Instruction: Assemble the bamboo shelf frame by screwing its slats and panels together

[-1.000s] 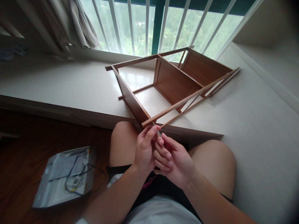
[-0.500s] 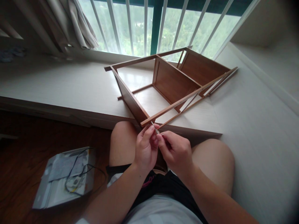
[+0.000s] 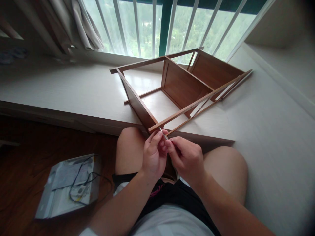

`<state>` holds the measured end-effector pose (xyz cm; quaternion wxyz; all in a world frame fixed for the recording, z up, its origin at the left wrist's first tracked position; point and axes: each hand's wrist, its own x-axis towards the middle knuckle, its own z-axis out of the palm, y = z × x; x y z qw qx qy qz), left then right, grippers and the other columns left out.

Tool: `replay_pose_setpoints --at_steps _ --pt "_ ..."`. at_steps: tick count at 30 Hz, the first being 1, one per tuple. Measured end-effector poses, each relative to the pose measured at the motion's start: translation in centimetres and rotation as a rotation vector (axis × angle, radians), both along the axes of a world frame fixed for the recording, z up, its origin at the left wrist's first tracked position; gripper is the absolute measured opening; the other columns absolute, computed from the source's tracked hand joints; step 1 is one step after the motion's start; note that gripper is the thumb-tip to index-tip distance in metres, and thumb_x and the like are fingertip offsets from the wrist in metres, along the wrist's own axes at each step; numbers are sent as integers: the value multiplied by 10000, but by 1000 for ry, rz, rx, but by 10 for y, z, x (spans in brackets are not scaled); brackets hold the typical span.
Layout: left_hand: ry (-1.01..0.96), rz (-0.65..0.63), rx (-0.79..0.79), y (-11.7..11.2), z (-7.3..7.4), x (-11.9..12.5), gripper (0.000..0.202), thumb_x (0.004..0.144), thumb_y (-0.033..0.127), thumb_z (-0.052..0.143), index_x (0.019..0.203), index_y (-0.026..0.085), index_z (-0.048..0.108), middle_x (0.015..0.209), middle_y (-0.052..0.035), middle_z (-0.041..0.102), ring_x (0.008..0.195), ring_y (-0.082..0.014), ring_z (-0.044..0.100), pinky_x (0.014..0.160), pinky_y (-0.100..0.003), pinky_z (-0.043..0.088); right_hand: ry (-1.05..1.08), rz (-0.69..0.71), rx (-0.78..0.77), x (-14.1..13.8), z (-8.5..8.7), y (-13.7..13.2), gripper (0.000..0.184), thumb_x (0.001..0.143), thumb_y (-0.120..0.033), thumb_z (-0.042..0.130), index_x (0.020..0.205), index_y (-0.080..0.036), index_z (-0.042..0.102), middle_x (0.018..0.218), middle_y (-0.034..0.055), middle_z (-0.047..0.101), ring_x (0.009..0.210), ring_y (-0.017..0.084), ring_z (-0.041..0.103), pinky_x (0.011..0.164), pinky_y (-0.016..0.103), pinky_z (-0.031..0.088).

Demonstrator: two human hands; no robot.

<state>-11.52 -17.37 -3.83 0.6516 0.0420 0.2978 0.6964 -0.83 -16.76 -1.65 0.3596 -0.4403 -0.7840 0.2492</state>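
A thin metal hex key slants up to the near corner of a brown wooden shelf rack. My left hand pinches its shaft close to the rack's rail. Just to the right, my right hand is closed with thumb and forefinger on the key's lower end. Fingers cover most of the key, and where its tip meets the wood is too small to make out. The rack lies on its side, its near corner between my knees.
The rack rests on a pale window ledge below a barred window. On the dark wood floor at left stands a box holding papers and a black cable. A grey curtain hangs at upper left.
Almost nothing differs. Both hands keep their grip on the hex key at the same corner, and the view has shifted very slightly.
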Motion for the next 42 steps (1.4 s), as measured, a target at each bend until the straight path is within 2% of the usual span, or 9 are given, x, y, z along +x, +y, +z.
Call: replay_pose_setpoints --at_steps 11,17,20,23,29,32,35,37,42 --pt "20 9 -13 2 3 -2 161 807 261 691 845 104 692 558 62 423 464 -12 411 427 -107 357 574 7 -616 -12 2 0 290 911 -373 580 727 -156 631 571 -29 544 477 64 426 452 190 316" --pt "126 -39 -60 2 4 -5 234 776 348 714 868 137 671 532 64 458 411 -44 469 392 -140 392 1138 166 -1288 -22 -1 -2 280 923 -382 491 743 -175 550 454 -76 398 364 55 218 340 173 176" --pt "168 -34 -94 1 5 -8 258 761 364 728 858 135 661 532 57 503 390 -45 492 378 -132 386 1324 176 -1413 -27 -1 -6 267 925 -380 480 756 -181 533 462 -90 347 372 57 155 320 159 165" --pt "167 -56 -79 0 5 -9 275 766 379 720 882 140 651 525 55 535 341 -53 491 336 -137 365 1342 148 -1366 -31 0 -10 265 923 -386 497 758 -181 532 467 -85 376 364 48 171 321 151 170" --pt "139 -131 -12 -4 2 -5 253 837 398 635 937 165 638 464 68 523 242 -88 425 244 -178 290 1057 35 -1098 -30 -1 -15 326 935 -452 481 745 -190 524 486 -60 464 348 59 298 340 184 203" --pt "116 -78 -9 -5 1 -1 226 830 369 655 893 152 664 460 74 484 287 -55 408 297 -161 308 780 -29 -800 -24 -1 -15 340 950 -443 464 728 -193 528 510 -55 457 388 73 347 376 201 251" --pt "76 5 -44 -4 1 0 188 784 307 718 837 130 689 551 46 536 432 -29 477 434 -130 393 354 -28 -363 -15 0 -11 293 954 -350 478 723 -187 555 623 -9 532 556 106 478 535 230 364" --pt "54 28 -73 -3 1 -1 180 760 288 743 828 127 700 597 35 557 496 -26 496 504 -125 422 130 -4 -160 -10 0 -7 252 951 -293 474 742 -187 566 683 15 574 632 126 521 619 253 380" --pt "42 29 -80 -2 2 -2 193 746 298 754 829 130 708 583 44 515 500 -27 466 521 -133 421 -13 -10 -50 -7 0 -2 186 956 -265 455 826 -195 568 705 30 613 644 146 562 635 256 389"
